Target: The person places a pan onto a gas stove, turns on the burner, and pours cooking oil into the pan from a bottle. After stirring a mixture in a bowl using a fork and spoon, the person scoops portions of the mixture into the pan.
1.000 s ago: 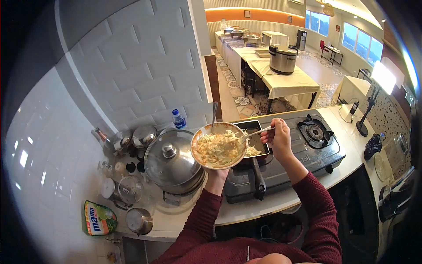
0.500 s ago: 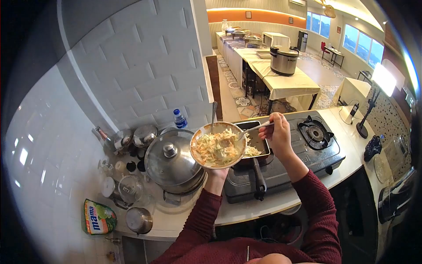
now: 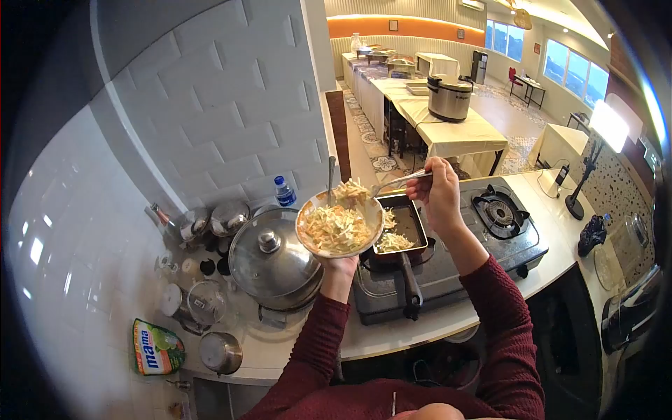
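Observation:
In the head view my left hand (image 3: 339,271) supports a bowl (image 3: 303,241) from underneath. The bowl contains a shredded vegetable mixture (image 3: 341,229), and a second metal utensil (image 3: 331,175) stands upright in it. My right hand (image 3: 438,192) grips the handle of a spoon (image 3: 400,180); a heap of the mixture sits at its far end, raised above the bowl. Just right of the bowl, a small rectangular frying pan (image 3: 408,221) rests on the stove's left burner, with clumps of mixture (image 3: 395,242) at its left and near sides.
The black gas stove (image 3: 455,269) has another burner (image 3: 499,212) at right. A large lidded pot (image 3: 276,252) stands left of the bowl, near a water bottle (image 3: 284,190), a metal cup (image 3: 220,351) and a green pouch (image 3: 158,346). A lit lamp (image 3: 609,127) stands at right.
My right hand has raised the spoon out of the bowl with a heap of mixture on it. The bowl has shifted slightly left and tilted, showing more of the pan.

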The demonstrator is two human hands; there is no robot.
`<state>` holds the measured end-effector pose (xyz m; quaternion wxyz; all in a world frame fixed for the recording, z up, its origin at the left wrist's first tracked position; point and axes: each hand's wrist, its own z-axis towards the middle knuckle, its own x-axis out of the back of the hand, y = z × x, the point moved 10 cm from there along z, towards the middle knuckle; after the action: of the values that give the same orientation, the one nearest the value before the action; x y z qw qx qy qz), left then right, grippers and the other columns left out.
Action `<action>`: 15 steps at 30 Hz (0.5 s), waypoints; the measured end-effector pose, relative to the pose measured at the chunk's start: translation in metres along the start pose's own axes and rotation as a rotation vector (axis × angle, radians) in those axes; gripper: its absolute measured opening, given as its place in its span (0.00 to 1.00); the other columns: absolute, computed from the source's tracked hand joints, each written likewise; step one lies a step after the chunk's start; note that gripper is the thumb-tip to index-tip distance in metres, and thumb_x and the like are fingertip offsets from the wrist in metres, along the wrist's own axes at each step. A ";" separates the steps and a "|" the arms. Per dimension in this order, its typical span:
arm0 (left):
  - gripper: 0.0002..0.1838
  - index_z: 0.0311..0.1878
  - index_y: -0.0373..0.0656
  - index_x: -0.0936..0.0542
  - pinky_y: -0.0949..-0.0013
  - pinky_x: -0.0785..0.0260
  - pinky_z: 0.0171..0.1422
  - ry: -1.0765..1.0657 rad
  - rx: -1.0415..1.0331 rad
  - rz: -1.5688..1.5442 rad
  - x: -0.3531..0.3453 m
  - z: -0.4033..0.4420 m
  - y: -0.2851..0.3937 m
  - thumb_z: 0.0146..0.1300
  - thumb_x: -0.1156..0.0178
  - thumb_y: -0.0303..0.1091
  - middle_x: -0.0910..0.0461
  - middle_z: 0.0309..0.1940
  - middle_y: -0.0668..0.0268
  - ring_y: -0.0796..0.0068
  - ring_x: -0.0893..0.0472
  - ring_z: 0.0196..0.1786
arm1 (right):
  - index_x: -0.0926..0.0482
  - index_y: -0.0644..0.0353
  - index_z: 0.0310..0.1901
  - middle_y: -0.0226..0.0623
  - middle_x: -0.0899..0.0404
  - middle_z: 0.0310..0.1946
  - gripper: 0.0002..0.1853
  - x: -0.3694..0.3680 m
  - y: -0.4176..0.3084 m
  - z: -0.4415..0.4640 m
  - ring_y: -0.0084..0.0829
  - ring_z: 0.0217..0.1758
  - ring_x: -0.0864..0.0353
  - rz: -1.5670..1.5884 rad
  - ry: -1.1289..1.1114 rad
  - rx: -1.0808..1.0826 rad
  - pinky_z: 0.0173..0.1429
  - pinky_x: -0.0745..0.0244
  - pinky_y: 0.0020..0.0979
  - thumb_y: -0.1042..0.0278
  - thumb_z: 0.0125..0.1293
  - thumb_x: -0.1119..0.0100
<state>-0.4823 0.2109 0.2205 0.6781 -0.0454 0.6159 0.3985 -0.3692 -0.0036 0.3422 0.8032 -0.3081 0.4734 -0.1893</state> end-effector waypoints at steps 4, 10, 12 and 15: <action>0.33 0.66 0.47 0.38 0.52 0.27 0.59 0.059 -0.006 0.028 -0.003 0.002 0.000 0.67 0.65 0.61 0.32 0.62 0.60 0.59 0.27 0.61 | 0.34 0.56 0.36 0.40 0.23 0.20 0.11 0.003 0.000 0.003 0.28 0.18 0.23 0.021 0.033 0.012 0.23 0.24 0.25 0.59 0.72 0.59; 0.34 0.66 0.49 0.37 0.51 0.27 0.59 0.088 -0.021 0.018 0.007 0.014 -0.003 0.67 0.66 0.62 0.31 0.62 0.61 0.60 0.27 0.61 | 0.36 0.56 0.39 0.43 0.23 0.22 0.12 0.029 0.020 0.015 0.31 0.20 0.21 -0.038 0.072 0.012 0.25 0.22 0.27 0.58 0.74 0.63; 0.34 0.66 0.49 0.37 0.52 0.27 0.59 0.089 -0.032 0.020 0.007 0.017 -0.004 0.67 0.66 0.62 0.31 0.62 0.61 0.60 0.27 0.61 | 0.36 0.56 0.39 0.43 0.23 0.22 0.12 0.043 0.023 0.022 0.31 0.20 0.21 -0.039 0.109 0.022 0.25 0.22 0.27 0.57 0.74 0.63; 0.34 0.66 0.49 0.37 0.52 0.27 0.59 0.094 -0.064 0.015 0.008 0.017 -0.002 0.67 0.67 0.63 0.31 0.62 0.61 0.60 0.27 0.61 | 0.36 0.56 0.38 0.42 0.23 0.22 0.12 0.070 0.026 0.037 0.31 0.20 0.21 -0.049 0.159 0.053 0.25 0.22 0.28 0.57 0.73 0.62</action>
<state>-0.4683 0.2232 0.2165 0.6434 -0.0812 0.6344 0.4207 -0.3031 -0.0144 0.2935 0.7660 -0.2824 0.5229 -0.2451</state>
